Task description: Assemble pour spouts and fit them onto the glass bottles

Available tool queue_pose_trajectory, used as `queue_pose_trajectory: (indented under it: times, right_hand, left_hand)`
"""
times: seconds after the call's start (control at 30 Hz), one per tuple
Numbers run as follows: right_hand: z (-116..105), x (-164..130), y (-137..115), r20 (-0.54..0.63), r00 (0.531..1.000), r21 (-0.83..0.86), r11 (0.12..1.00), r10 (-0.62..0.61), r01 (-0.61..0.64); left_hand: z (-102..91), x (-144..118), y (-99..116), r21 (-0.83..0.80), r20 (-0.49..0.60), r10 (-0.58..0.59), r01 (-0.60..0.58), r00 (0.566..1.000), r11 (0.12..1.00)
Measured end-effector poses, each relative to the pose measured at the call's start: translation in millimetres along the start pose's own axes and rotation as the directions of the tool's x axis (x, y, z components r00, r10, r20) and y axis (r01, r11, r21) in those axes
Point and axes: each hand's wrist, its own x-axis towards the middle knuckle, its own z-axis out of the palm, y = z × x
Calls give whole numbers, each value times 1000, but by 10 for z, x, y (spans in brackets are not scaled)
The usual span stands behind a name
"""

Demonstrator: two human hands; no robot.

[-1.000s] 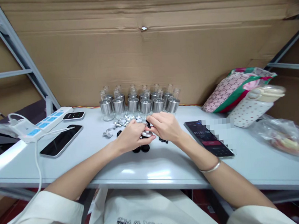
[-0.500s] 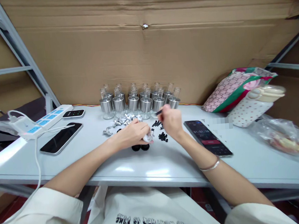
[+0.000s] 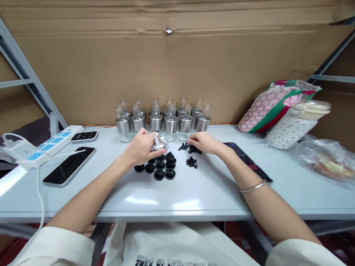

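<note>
My left hand (image 3: 140, 148) grips a small silver metal part (image 3: 157, 142) with an upright stem, just above a cluster of black rubber bulbs (image 3: 161, 166) on the white table (image 3: 182, 194). My right hand (image 3: 205, 142) rests on the table with its fingertips on a heap of tiny black pieces (image 3: 191, 149); whether it pinches one I cannot tell. A second small pile of black pieces (image 3: 191, 162) lies just in front of it. Behind both hands stand two rows of silver-collared glass bottles (image 3: 164, 121).
A black phone (image 3: 68, 166), a white power strip (image 3: 48, 146) with cable and a small black device (image 3: 84, 136) lie at the left. Another phone (image 3: 250, 163) lies under my right forearm. A patterned bag (image 3: 273, 105), a spotted bottle (image 3: 296, 125) and a plastic bag (image 3: 333, 163) sit right. Cardboard backs the table.
My left hand moved back toward the bottles with the silver part, uncovering the black bulbs. My right hand came down from the air onto the heap of tiny black pieces.
</note>
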Motion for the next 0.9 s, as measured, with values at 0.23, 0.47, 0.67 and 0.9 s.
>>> queue_pose_trajectory:
  times: [0.23,0.47,0.67,0.9]
  right_hand:
    - [84,34,73,46,998,-9,999,-43,44]
    - [6,8,12,-61,998,69,997,-19,23]
    - [-78,-96,-431,-200,973,553,806,-118,211]
    - [4,-177,-723,-89,955,758,603,-284,250]
  left_hand:
    - [12,8,50,18,71,17,-18,997,1000]
    - [48,17,39,35,97,32,-35,995,999]
    - [135,22,66,114,236,24,-52,971,992]
    - [97,40,178,119,358,72,-122,931,985]
